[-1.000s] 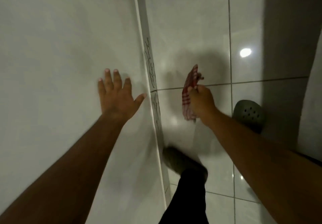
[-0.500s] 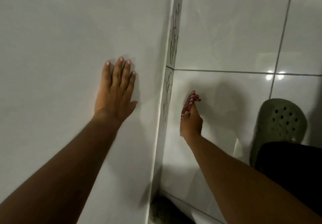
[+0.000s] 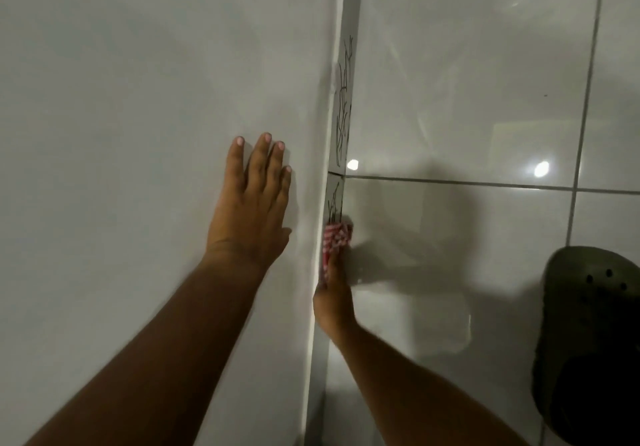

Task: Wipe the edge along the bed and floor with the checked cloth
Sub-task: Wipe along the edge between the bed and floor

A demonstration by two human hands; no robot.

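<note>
The red-and-white checked cloth (image 3: 335, 241) is bunched in my right hand (image 3: 333, 298), pressed against the narrow side strip (image 3: 341, 126) where the white bed surface (image 3: 138, 133) meets the tiled floor (image 3: 467, 99). Dark scribble marks run along that strip just above the cloth. My left hand (image 3: 252, 203) lies flat on the bed surface, fingers spread slightly, holding nothing, a hand's width left of the edge. Part of the cloth is hidden behind my right hand and the bed's edge.
A dark green perforated clog (image 3: 588, 341) on a foot stands on the floor at the lower right. Glossy white floor tiles with grey grout lines (image 3: 485, 184) reflect two ceiling lights.
My right hand has moved left with the cloth, from out on the floor tile to the strip under the bed's edge. The view has come closer. My left hand stays flat on the bed.
</note>
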